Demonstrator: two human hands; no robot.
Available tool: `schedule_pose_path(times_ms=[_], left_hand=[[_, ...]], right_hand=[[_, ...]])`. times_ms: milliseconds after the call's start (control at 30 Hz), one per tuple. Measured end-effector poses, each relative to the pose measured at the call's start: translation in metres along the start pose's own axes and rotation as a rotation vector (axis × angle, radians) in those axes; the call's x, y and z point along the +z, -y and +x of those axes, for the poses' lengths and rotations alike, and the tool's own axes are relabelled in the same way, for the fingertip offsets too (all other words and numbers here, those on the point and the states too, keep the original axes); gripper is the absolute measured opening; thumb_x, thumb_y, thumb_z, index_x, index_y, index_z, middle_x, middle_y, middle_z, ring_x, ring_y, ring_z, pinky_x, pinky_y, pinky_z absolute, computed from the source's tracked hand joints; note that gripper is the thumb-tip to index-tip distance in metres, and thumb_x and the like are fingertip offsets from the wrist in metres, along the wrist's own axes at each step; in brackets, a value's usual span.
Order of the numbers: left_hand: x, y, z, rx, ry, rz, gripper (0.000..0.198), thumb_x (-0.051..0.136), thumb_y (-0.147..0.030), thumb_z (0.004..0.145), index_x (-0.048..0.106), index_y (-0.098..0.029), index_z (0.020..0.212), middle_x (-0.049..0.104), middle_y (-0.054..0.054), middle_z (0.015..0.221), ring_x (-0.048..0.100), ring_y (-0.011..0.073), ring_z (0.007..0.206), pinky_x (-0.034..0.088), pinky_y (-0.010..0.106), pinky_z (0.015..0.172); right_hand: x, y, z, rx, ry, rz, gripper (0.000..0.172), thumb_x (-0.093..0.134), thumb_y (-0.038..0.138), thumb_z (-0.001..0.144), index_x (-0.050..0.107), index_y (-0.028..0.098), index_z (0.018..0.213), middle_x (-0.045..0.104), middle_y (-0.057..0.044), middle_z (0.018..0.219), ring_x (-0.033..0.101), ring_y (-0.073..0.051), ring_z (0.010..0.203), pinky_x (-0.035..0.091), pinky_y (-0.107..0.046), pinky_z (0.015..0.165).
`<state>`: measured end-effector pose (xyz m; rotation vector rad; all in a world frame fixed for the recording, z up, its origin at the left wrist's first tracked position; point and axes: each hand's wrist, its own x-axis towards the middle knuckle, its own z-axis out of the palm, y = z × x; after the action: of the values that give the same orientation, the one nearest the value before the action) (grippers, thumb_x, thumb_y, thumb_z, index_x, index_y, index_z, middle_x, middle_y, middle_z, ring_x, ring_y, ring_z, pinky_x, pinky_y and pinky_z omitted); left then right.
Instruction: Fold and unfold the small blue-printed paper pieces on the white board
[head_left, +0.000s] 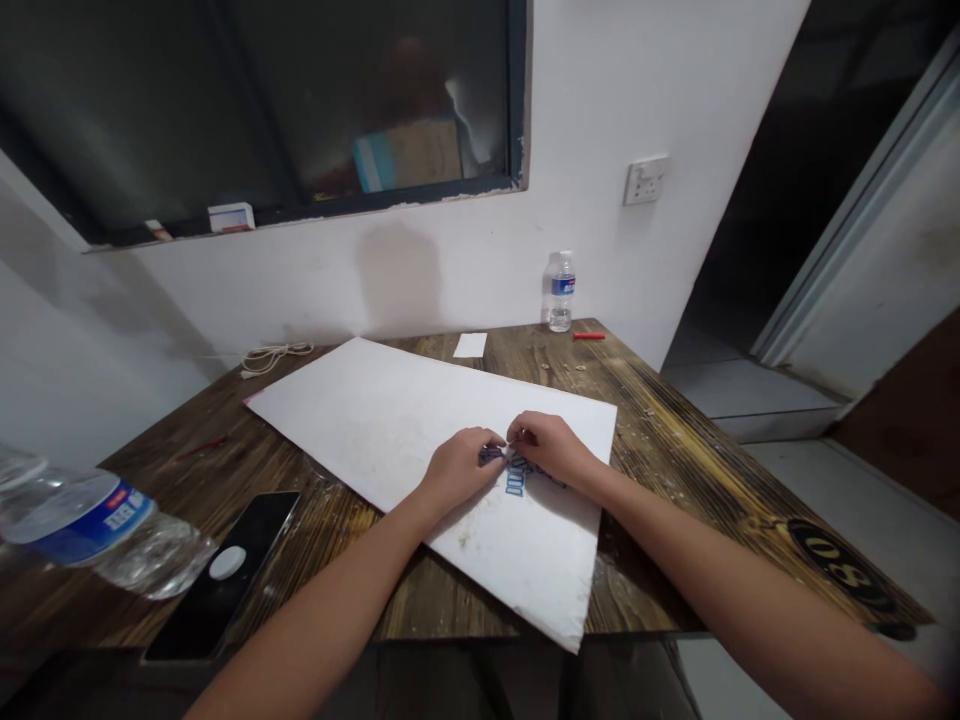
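A large white board (337, 400) lies at a slant across the wooden table. Over its right half, my left hand (465, 465) and my right hand (551, 445) meet almost fingertip to fingertip. Both are closed in a pinch. Between them is something small with dark and whitish parts, too small to name and partly covered by the fingers. Blue lettering (514, 485) shows on the board just below my fingertips, partly hidden by my right hand.
Left on the table (652, 480) are a large water bottle (105, 520) and a black phone (225, 580) with a white disc on it. A cable (274, 357), a white paper (470, 345), a small bottle (561, 290) and a red stick-like object (589, 336) lie toward the wall.
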<state>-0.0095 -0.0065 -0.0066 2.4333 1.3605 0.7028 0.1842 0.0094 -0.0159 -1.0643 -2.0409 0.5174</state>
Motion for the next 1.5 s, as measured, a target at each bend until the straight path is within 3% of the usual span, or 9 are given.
schedule_pose_path(times_ms=[233, 467, 567, 700, 767, 833, 1000, 1267, 1500], left_hand=[[-0.004, -0.006, 0.001, 0.014, -0.097, -0.09, 0.014, 0.057, -0.017, 0.081, 0.067, -0.021, 0.089, 0.069, 0.002, 0.091, 0.062, 0.0168, 0.082, 0.049, 0.03, 0.076], [-0.005, -0.004, 0.002, -0.066, -0.253, -0.139, 0.02, 0.054, -0.015, 0.082, 0.065, -0.022, 0.097, 0.067, 0.002, 0.1, 0.061, 0.0176, 0.09, 0.049, 0.03, 0.076], [-0.006, -0.004, 0.002, -0.097, -0.244, -0.137, 0.022, 0.056, -0.014, 0.079, 0.064, -0.022, 0.098, 0.066, 0.002, 0.103, 0.06, 0.018, 0.093, 0.049, 0.031, 0.08], [-0.006, -0.006, 0.001, -0.122, -0.216, -0.13, 0.022, 0.056, -0.014, 0.079, 0.064, -0.023, 0.097, 0.067, 0.002, 0.103, 0.06, 0.0182, 0.092, 0.049, 0.032, 0.079], [-0.006, -0.007, 0.001, -0.115, -0.222, -0.123, 0.022, 0.056, -0.015, 0.079, 0.064, -0.023, 0.097, 0.066, 0.002, 0.103, 0.06, 0.0181, 0.092, 0.049, 0.031, 0.079], [-0.006, -0.008, 0.0, -0.115, -0.225, -0.124, 0.021, 0.055, -0.015, 0.079, 0.064, -0.023, 0.097, 0.066, 0.002, 0.103, 0.06, 0.018, 0.092, 0.049, 0.03, 0.076], [-0.007, -0.009, 0.0, -0.118, -0.215, -0.132, 0.02, 0.054, -0.016, 0.08, 0.065, -0.023, 0.096, 0.066, 0.002, 0.103, 0.06, 0.018, 0.092, 0.049, 0.029, 0.072], [-0.006, -0.006, 0.001, -0.11, -0.198, -0.127, 0.018, 0.054, -0.017, 0.08, 0.065, -0.022, 0.094, 0.066, 0.003, 0.101, 0.06, 0.0184, 0.09, 0.048, 0.03, 0.074], [-0.006, -0.006, 0.001, -0.086, -0.181, -0.147, 0.016, 0.052, -0.025, 0.086, 0.066, -0.021, 0.093, 0.067, 0.003, 0.097, 0.06, 0.0177, 0.088, 0.047, 0.029, 0.075]], right_hand=[[-0.005, 0.006, 0.001, -0.069, -0.173, 0.26, 0.014, 0.055, 0.016, 0.082, 0.068, 0.02, 0.088, 0.067, -0.005, 0.09, 0.063, -0.016, 0.082, 0.049, -0.027, 0.069], [-0.01, 0.006, -0.001, -0.026, -0.128, 0.181, 0.022, 0.057, 0.03, 0.087, 0.064, 0.023, 0.106, 0.063, -0.006, 0.109, 0.06, -0.019, 0.092, 0.049, -0.031, 0.074], [-0.011, 0.001, -0.002, 0.012, 0.007, 0.066, 0.044, 0.067, 0.042, 0.081, 0.058, 0.024, 0.12, 0.058, -0.009, 0.117, 0.055, -0.024, 0.105, 0.048, -0.037, 0.085], [-0.01, -0.004, -0.004, 0.03, 0.219, -0.138, 0.083, 0.084, 0.054, 0.056, 0.056, 0.022, 0.128, 0.056, -0.013, 0.12, 0.048, -0.032, 0.114, 0.042, -0.045, 0.095], [-0.01, -0.006, -0.003, 0.04, 0.282, -0.203, 0.078, 0.087, 0.052, 0.051, 0.064, 0.02, 0.118, 0.058, -0.013, 0.114, 0.049, -0.033, 0.11, 0.042, -0.043, 0.092], [-0.01, -0.009, 0.0, 0.072, 0.304, -0.213, 0.061, 0.088, 0.046, 0.053, 0.07, 0.019, 0.105, 0.062, -0.011, 0.105, 0.054, -0.029, 0.101, 0.044, -0.037, 0.087], [-0.009, -0.01, 0.003, 0.157, 0.303, -0.142, 0.039, 0.087, 0.031, 0.056, 0.07, 0.018, 0.09, 0.066, -0.005, 0.087, 0.059, -0.02, 0.078, 0.043, -0.027, 0.067], [-0.006, -0.003, -0.001, 0.164, 0.241, -0.023, 0.026, 0.08, 0.015, 0.057, 0.06, 0.02, 0.074, 0.059, 0.005, 0.067, 0.052, -0.012, 0.061, 0.034, -0.021, 0.055], [-0.007, -0.002, 0.0, 0.136, 0.182, 0.067, 0.021, 0.075, 0.014, 0.062, 0.058, 0.019, 0.071, 0.057, 0.006, 0.063, 0.049, -0.011, 0.059, 0.033, -0.021, 0.055]])
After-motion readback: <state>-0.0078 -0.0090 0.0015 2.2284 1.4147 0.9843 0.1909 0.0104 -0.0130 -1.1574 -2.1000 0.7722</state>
